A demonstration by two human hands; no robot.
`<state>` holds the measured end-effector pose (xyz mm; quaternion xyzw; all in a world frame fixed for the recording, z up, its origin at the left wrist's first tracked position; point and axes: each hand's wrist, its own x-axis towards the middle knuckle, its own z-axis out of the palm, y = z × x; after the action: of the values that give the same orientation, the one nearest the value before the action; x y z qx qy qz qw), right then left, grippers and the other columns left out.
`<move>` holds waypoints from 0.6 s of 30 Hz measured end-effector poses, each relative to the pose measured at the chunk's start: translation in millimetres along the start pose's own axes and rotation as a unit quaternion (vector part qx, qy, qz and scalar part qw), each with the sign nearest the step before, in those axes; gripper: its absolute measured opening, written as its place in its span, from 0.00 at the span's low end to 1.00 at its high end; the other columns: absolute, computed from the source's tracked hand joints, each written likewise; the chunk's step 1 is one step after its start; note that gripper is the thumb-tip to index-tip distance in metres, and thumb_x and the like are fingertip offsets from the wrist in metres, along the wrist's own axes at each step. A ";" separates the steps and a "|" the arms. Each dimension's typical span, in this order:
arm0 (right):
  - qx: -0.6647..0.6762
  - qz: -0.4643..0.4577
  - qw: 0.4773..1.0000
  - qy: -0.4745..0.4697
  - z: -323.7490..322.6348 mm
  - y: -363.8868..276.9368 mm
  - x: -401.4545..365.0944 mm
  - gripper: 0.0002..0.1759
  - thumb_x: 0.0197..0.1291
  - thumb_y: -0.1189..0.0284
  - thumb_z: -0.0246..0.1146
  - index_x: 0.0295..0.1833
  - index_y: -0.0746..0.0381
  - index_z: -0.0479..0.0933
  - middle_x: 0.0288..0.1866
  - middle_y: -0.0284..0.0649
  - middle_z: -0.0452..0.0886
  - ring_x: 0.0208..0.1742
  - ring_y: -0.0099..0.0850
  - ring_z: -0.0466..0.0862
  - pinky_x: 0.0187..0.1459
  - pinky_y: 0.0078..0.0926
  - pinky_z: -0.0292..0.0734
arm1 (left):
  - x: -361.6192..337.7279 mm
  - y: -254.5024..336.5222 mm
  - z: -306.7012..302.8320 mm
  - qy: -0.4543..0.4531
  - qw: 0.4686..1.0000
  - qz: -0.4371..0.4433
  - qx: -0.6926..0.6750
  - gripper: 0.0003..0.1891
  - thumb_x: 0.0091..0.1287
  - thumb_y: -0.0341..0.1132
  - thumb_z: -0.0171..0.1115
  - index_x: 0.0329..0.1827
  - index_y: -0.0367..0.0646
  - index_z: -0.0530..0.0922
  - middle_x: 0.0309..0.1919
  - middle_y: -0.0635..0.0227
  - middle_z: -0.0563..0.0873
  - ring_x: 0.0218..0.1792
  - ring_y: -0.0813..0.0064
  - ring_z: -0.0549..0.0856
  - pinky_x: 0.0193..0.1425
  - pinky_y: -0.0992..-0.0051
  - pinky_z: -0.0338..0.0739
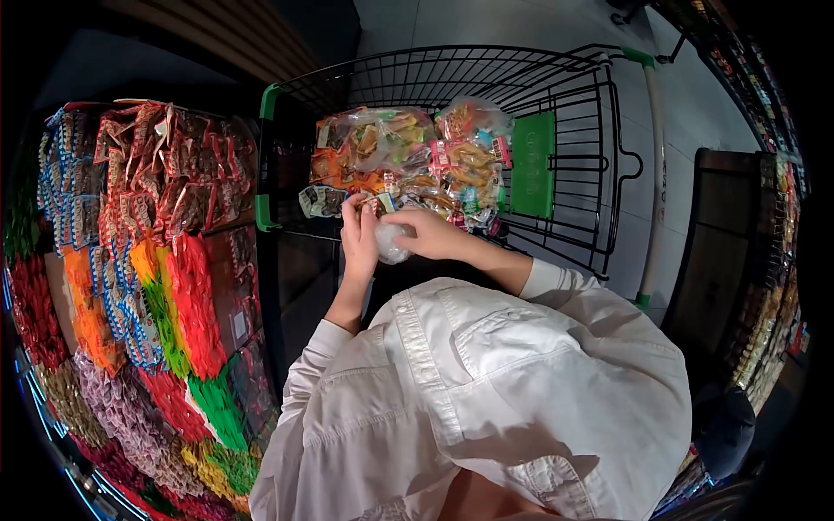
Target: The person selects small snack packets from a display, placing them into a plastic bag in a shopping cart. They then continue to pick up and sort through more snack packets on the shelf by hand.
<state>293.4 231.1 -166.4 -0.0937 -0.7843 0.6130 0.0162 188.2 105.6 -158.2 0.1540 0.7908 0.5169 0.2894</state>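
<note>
My left hand and my right hand are together at the near side of a black wire shopping cart. Between them is a crumpled clear plastic bag, gripped from both sides. A small packet with red and white colouring shows at the fingertips of my left hand. Just beyond my hands, the cart holds a pile of packaged snacks, some inside clear bags. A blue and white packet lies at the pile's left edge, close to my left fingers.
On the left, a display is stacked with wrapped sweets in red, blue, orange and green. The cart has a green panel and a grey handle bar on its right. More shelves stand at the far right.
</note>
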 end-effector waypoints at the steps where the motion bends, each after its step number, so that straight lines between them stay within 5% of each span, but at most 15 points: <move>1: 0.021 0.022 1.000 -0.005 -4.2 6.1 0.4 0.22 0.52 0.74 0.63 0.56 0.64 0.75 0.46 0.43 0.79 0.46 0.33 0.79 0.47 0.28 0.73 | 7.2 -8.3 1.0 -0.001 1.000 -0.001 -0.001 0.13 0.72 0.37 0.47 0.53 0.40 0.70 0.36 0.60 0.81 0.37 0.75 0.79 0.42 0.75 0.72; 3: 0.069 0.087 0.994 0.007 -17.1 29.3 2.9 0.24 0.51 0.78 0.63 0.57 0.64 0.73 0.47 0.39 0.79 0.44 0.25 0.77 0.45 0.22 0.72 | 32.0 -45.1 2.2 -0.032 0.995 -0.012 -0.096 0.17 0.73 0.42 0.45 0.56 0.40 0.70 0.40 0.57 0.82 0.42 0.68 0.80 0.48 0.71 0.71; 4: 0.065 0.096 0.993 0.033 -20.5 41.0 2.7 0.24 0.51 0.78 0.63 0.57 0.64 0.72 0.47 0.39 0.78 0.44 0.24 0.77 0.45 0.21 0.72 | 38.8 -53.7 1.2 -0.007 0.999 0.032 0.021 0.18 0.72 0.44 0.46 0.55 0.40 0.72 0.43 0.54 0.81 0.47 0.58 0.79 0.53 0.65 0.70; 5: 0.061 0.105 0.991 0.059 -22.0 52.2 0.8 0.25 0.51 0.79 0.62 0.57 0.63 0.71 0.47 0.39 0.78 0.44 0.24 0.77 0.44 0.21 0.72 | 42.7 -63.0 -2.2 -0.008 0.999 0.032 0.020 0.18 0.72 0.44 0.46 0.55 0.40 0.72 0.43 0.54 0.81 0.47 0.58 0.79 0.53 0.65 0.70; 7: 0.079 0.158 0.980 0.096 -35.2 40.3 -2.7 0.25 0.48 0.76 0.63 0.56 0.60 0.72 0.52 0.43 0.78 0.51 0.33 0.79 0.52 0.28 0.73 | 43.2 -60.3 -7.6 -0.068 0.948 0.096 0.295 0.16 0.70 0.42 0.50 0.52 0.40 0.74 0.42 0.53 0.80 0.48 0.52 0.77 0.54 0.61 0.69; 9: 0.089 0.175 0.964 0.179 -46.5 50.9 -2.4 0.25 0.49 0.78 0.62 0.57 0.59 0.71 0.54 0.41 0.76 0.53 0.34 0.78 0.53 0.28 0.72 | 41.9 -65.2 -1.3 -0.044 0.936 0.143 0.319 0.14 0.67 0.40 0.54 0.47 0.41 0.77 0.40 0.54 0.80 0.45 0.51 0.78 0.51 0.60 0.71; 11: 0.071 0.142 0.959 0.237 -51.9 95.2 -0.4 0.23 0.55 0.81 0.58 0.58 0.57 0.70 0.46 0.37 0.76 0.43 0.27 0.77 0.45 0.23 0.73 | 38.5 -62.4 4.7 -0.076 0.917 0.148 0.362 0.11 0.64 0.38 0.56 0.44 0.42 0.77 0.40 0.56 0.81 0.44 0.53 0.79 0.48 0.60 0.74; 12: 0.114 0.209 0.940 0.244 -63.8 84.4 1.1 0.20 0.56 0.82 0.58 0.56 0.58 0.73 0.48 0.38 0.76 0.48 0.28 0.77 0.48 0.23 0.72 | 35.6 -61.9 6.7 -0.076 0.903 0.136 0.401 0.09 0.63 0.37 0.56 0.42 0.44 0.77 0.40 0.59 0.82 0.43 0.55 0.81 0.45 0.60 0.76; 18: 0.060 0.196 0.933 0.294 -120.1 116.7 41.9 0.17 0.56 0.79 0.59 0.53 0.57 0.78 0.51 0.39 0.77 0.54 0.30 0.76 0.54 0.25 0.71 | 34.1 -55.6 8.2 -0.110 0.886 0.065 0.446 0.09 0.62 0.37 0.57 0.43 0.49 0.78 0.39 0.65 0.83 0.43 0.59 0.82 0.43 0.62 0.77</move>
<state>284.0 380.1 -253.0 -0.4204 -0.6721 0.5952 0.1319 169.5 106.8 -221.3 0.3736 0.8893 0.1066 0.2414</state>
